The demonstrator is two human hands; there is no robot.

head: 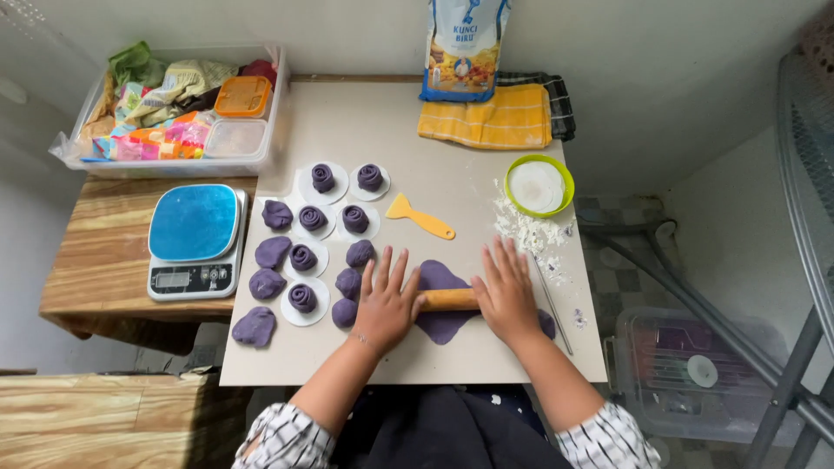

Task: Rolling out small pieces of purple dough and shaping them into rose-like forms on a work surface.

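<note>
Left hand flat, palm down, fingers spread and extended toward 12 o'clock, pressing on the left end of a wooden rolling pin. Right hand likewise palm down on the pin's right end, fingers apart and stretched toward 12 o'clock, not curled around the wood. Both forearms rising from 6 o'clock, cuffs of checked sleeves at the bottom edge, converging slightly toward the pin.

Rolling pin lying horizontal, long axis running from 9 to 3 o'clock, only its middle section visible between the two hands. Under it, a flattened sheet of purple dough, spreading out above and below the pin toward 12 and 6 o'clock, resting on a pale work board near the board's lower middle.

At 9 o'clock from the left hand, purple dough balls just beside the fingers, then spiralled dough rolls on white paper rounds and flattened pieces farther out. At 12 o'clock from the pin, a yellow scraper, apart from the dough sheet. At 1 o'clock, a green bowl of flour with loose flour scattered below it. At 10 o'clock, off the board, a kitchen scale with a blue top. Far at 12 o'clock, a flour bag standing on a yellow cloth.
</note>
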